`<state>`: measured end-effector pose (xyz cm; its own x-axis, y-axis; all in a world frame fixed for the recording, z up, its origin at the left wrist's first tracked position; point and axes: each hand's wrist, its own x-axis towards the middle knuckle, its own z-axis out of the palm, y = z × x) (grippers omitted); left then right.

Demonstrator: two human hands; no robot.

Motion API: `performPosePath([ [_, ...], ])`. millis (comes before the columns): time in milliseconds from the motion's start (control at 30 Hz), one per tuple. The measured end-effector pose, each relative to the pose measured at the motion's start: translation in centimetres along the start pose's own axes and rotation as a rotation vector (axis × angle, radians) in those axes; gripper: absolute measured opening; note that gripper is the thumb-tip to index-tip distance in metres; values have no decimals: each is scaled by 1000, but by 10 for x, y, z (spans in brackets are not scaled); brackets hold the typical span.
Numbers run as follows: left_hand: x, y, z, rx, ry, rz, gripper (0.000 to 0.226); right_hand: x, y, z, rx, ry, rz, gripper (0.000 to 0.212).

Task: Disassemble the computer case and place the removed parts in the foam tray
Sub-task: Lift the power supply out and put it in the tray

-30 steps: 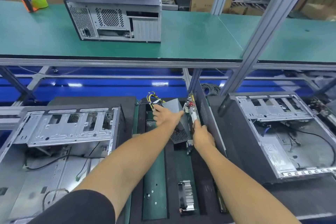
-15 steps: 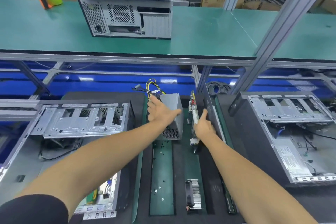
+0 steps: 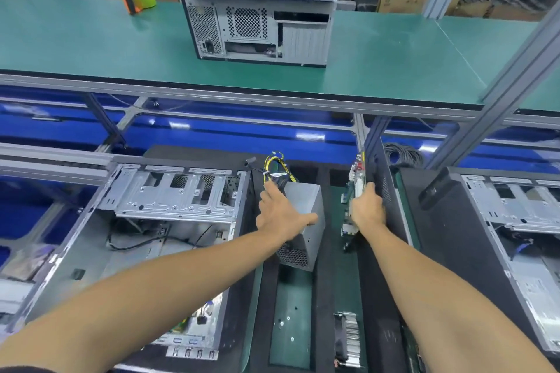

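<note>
Over foam tray (image 3: 321, 297): left hand (image 3: 280, 215) grips power supply (image 3: 303, 227); right hand (image 3: 366, 209) fingers clasp upright board (image 3: 351, 191).

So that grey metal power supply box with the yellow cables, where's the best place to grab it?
Probably across the plain top face of the grey metal power supply box, coming from above and the near side, as the left hand does now. It sits tilted in the black foam tray, its flat sides exposed for fingers and thumb. Avoid the yellow and black cable bundle at its far end.
</note>
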<state>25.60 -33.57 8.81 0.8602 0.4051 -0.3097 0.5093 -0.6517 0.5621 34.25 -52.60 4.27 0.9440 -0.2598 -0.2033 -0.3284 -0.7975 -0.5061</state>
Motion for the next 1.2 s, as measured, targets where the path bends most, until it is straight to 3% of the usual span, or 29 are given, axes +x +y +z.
performPosePath([
  [167,-22,3,1,-4,-23,13,116,0,-5,1,6,-25,16,30],
  [367,-61,6,14,-50,-70,15,108,2,0,-15,138,-187,53,30],
  [633,-90,29,50,-168,-123,-48,105,-12,11,-30,283,-217,74,45],
  [833,-90,46,91,-191,-43,-84,107,-27,22,-35,438,-236,173,48],
  [900,-91,50,105,-188,2,-86,111,-32,29,-35,454,-242,195,44],
  [1000,-93,51,124,-186,69,-98,115,-43,41,-31,493,-228,183,19],
  [1200,-95,43,154,-102,85,-81,118,-60,67,-27,434,-208,191,17],
])
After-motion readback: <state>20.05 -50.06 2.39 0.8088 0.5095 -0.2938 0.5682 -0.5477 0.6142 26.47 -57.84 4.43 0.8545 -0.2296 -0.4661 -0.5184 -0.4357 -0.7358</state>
